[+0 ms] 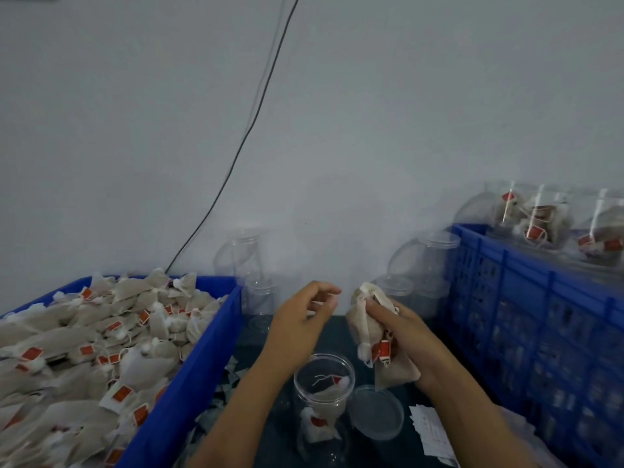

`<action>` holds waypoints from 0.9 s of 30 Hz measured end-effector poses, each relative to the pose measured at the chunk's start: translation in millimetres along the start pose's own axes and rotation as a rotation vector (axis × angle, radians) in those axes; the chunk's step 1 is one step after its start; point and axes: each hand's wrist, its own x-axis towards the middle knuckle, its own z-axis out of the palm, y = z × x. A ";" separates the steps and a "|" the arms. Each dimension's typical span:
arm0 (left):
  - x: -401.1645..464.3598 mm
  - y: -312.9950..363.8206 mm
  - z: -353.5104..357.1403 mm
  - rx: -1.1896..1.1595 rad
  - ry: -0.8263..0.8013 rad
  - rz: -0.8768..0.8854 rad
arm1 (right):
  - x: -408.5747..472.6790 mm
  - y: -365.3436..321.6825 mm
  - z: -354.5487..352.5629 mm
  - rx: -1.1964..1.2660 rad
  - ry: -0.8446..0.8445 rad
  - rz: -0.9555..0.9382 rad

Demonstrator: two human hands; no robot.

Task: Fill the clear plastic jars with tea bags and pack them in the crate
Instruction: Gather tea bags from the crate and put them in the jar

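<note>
right hand (pixel 393 327) grips a bunch of beige paper tea bags (pixel 368 327), just above and right of the upright open clear plastic jar (pixel 324 393); left hand (pixel 304 315), nearer, hovers loosely curled, empty.

Small hand-packing workroom, bare grey-white wall (pixel 371 113) with a thin black cable (pixel 250 126), blue plastic bin (pixel 199 359) heaped with tagged paper tea bags (pixel 101 339), slatted blue plastic crate (pixel 526 315) of filled clear plastic jars (pixel 540 217), empty clear jars (pixel 425 265) on a dark surface (pixel 341 329)

Blue crate (pixel 526 298), blue bin (pixel 189 376), beige tea bags (pixel 101 332) with red tags, clear jar (pixel 322 393)
</note>
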 end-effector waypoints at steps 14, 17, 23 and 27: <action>-7.9 0.3 1.9 -0.242 0.008 -0.137 | 1.3 14.8 10.5 0.382 0.015 0.183; -9.1 -6.3 -14.7 -0.135 -0.020 -0.286 | 3.7 18.3 1.2 0.329 0.052 0.161; -19.1 -13.8 -10.0 0.148 -0.210 -0.380 | 1.2 21.9 -0.7 0.146 0.011 0.172; -20.4 -17.7 4.5 0.265 -0.347 -0.334 | -0.1 24.2 -0.8 0.081 -0.006 0.178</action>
